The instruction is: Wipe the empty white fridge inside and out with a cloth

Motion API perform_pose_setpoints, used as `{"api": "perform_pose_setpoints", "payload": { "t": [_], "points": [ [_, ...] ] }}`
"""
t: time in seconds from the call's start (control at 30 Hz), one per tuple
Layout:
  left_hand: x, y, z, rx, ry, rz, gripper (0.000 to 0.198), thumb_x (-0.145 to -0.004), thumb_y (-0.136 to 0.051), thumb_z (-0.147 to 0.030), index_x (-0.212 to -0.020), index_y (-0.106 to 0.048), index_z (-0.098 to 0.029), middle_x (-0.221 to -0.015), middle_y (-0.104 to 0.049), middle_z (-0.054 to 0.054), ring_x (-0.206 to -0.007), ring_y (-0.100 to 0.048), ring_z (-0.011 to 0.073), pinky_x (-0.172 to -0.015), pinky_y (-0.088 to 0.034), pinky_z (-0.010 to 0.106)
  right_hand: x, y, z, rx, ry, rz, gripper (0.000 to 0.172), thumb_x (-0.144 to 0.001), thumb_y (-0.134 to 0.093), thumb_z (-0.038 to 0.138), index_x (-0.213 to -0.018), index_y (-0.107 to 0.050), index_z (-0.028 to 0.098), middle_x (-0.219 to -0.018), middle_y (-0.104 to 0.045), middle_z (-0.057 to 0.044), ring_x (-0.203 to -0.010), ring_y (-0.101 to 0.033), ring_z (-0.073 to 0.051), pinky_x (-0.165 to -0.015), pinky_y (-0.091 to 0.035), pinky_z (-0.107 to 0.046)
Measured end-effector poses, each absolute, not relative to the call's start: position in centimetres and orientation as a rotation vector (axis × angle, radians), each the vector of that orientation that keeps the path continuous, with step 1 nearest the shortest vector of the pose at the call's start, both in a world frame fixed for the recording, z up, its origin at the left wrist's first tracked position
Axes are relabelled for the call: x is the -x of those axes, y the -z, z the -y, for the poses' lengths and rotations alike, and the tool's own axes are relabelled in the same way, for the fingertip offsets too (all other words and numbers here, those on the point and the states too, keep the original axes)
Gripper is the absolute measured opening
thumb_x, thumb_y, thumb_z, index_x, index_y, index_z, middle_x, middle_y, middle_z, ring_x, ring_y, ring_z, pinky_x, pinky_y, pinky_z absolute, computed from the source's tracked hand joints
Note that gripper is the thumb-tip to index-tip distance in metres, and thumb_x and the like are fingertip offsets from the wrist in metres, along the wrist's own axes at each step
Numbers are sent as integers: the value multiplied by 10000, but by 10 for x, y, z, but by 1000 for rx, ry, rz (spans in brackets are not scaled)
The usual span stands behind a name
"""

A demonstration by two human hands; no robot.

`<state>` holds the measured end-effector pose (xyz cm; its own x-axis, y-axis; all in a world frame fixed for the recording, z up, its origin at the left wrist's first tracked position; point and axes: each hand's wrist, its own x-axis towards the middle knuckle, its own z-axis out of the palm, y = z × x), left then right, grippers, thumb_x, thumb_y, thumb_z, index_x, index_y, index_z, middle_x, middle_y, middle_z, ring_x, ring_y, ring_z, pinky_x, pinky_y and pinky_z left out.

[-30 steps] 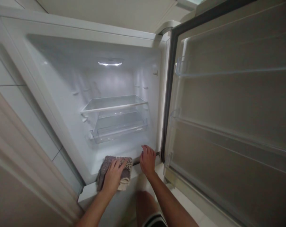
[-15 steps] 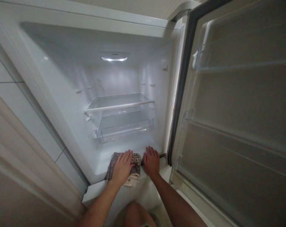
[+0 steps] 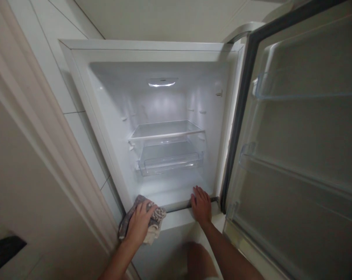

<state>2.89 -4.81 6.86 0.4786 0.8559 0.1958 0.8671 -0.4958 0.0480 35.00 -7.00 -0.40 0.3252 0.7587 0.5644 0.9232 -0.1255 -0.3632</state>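
My left hand is over a folded, patterned grey-brown cloth at the front left corner of the fridge's bottom edge, its fingers curved over the fabric. Part of the cloth hangs down over the front edge. My right hand rests with fingers extended on the right part of the fridge's front sill, holding nothing. The open fridge is lit inside.
A glass shelf sits above a clear plastic drawer in the fridge. To the right, the fridge door stands wide open with clear racks. A tiled wall borders the left side. My knee is below.
My left hand has moved left along the front edge with the cloth, toward the corner. My right hand stays on the sill. The camera view has shifted left and back.
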Motion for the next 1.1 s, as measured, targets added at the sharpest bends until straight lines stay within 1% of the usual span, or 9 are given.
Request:
{"api": "perform_pose_setpoints", "payload": {
  "t": [0.17,0.27,0.33,0.47,0.57,0.73,0.87,0.97,1.1],
  "points": [
    [-11,-61,52,2546,371,1535,670,-869,-499,31,-1393,-703,-334,-1409,-657,85,-1275,-599,270,-1106,-529,421,-356,7,71,1877,334,1503,502,-1117,-374,320,-1442,-705,129,-1527,-655,-135,-1450,-570,-267,-1254,-356,-454],
    [3,-40,60,2393,816,1490,649,-819,-525,32,-1332,-724,-312,-1302,-674,66,-1189,-651,248,-1072,-561,406,-356,13,68,1836,370,1479,491,-1111,-385,319,-1407,-726,127,-1491,-680,-146,-1419,-594,-269,-1235,-375,-458],
    [4,-36,69,2136,1200,1459,540,-843,-540,-27,-1266,-730,-304,-1257,-662,72,-1162,-672,285,-1067,-578,488,-356,17,65,1802,417,1460,487,-1111,-389,326,-1384,-738,124,-1463,-697,-156,-1392,-615,-271,-1221,-385,-458],
    [-11,-79,79,1680,1741,1387,493,-898,-589,-176,-1369,-611,-318,-1341,-617,108,-1285,-639,357,-1158,-521,637,-357,27,59,1758,507,1429,496,-1119,-377,349,-1354,-750,122,-1432,-714,-159,-1363,-631,-276,-1207,-393,-456],
    [-28,-134,60,1574,1945,1326,678,-914,-654,-309,-1551,-425,-275,-1542,-506,169,-1460,-547,371,-1243,-458,630,-359,30,58,1727,522,1428,489,-1119,-385,355,-1342,-753,123,-1427,-717,-159,-1357,-633,-278,-1198,-403,-458],
    [-47,-155,15,1520,1913,1713,882,-971,-607,-397,-1689,-171,-129,-1704,-323,310,-1642,-288,474,-1310,-288,727,-359,28,59,1713,520,1434,496,-1120,-381,354,-1343,-751,111,-1433,-711,-172,-1354,-638,-282,-1196,-408,-467],
    [-52,-119,16,1492,1900,1836,900,-965,-564,-376,-1697,-124,-94,-1673,-321,374,-1617,-295,560,-1259,-314,810,-357,27,59,1724,565,1430,517,-1125,-365,362,-1329,-758,95,-1407,-726,-169,-1340,-646,-283,-1198,-402,-455],
    [-47,-117,21,1521,1884,1838,864,-967,-509,-291,-1718,-93,-199,-1680,-366,306,-1615,-339,521,-1256,-351,795,-357,27,58,1741,580,1429,524,-1122,-360,357,-1326,-762,91,-1400,-732,-162,-1329,-651,-288,-1197,-402,-461],
    [-43,-179,9,1557,1845,1761,829,-1004,-499,-276,-1731,-107,-212,-1733,-352,244,-1655,-308,428,-1337,-324,664,-357,27,58,1758,568,1432,536,-1118,-350,362,-1331,-759,88,-1412,-726,-161,-1329,-651,-289,-1200,-400,-463]
  ]
}}
